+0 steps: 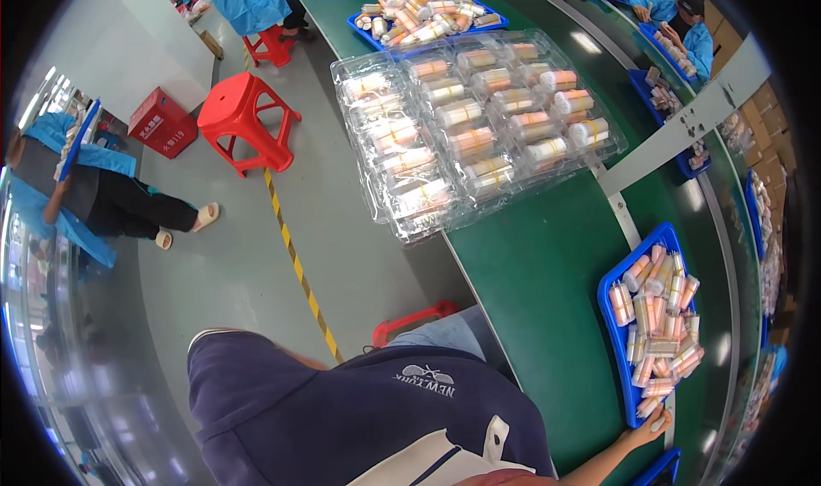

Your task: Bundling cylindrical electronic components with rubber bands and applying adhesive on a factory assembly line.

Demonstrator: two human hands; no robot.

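Observation:
My right hand (647,430) reaches to the near end of a blue tray (609,315), its fingers curled by the corner. Whether they grip the rim or a bundle there is too small to tell. Small cylindrical bundles (661,347) in pink, beige and white lie heaped in that tray, some with yellow bands. My left hand is out of sight. Ahead, a clear plastic blister tray (505,197) holds rows of similar bundles (472,141) in its compartments and juts past the left edge of the green table (530,315).
Beyond it sits another heaped blue tray (498,23). A metal bracket (676,127) slants over the table's right side. Red stools (248,114) and a red box (162,123) stand on the floor at left. A person carrying a tray (81,140) is there; another person (684,33) works across the line.

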